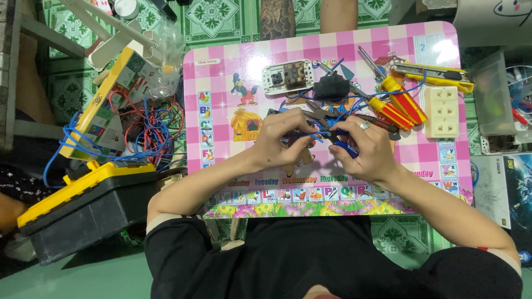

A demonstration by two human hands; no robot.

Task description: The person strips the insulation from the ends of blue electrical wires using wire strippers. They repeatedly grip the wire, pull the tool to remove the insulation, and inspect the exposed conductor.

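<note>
Left hand (pixel 280 138): fingers curled shut around a blue wire (pixel 303 134), low over the middle of the pink checked desk (pixel 221 83). Right hand (pixel 366 147): closed on blue-handled pliers (pixel 344 147), ring on one finger. The wire's long axis runs left to right between both hands; the pliers' head meets it just beside the left fingertips, both hands equally near. Beyond: black switch block (pixel 331 86) with blue leads, white switch plate (pixel 287 76), red-and-yellow screwdrivers (pixel 400 102), white socket (pixel 441 111), yellow utility knife (pixel 435 73). Far left, off the desk: yellow-lidded toolbox (pixel 83 205).
</note>
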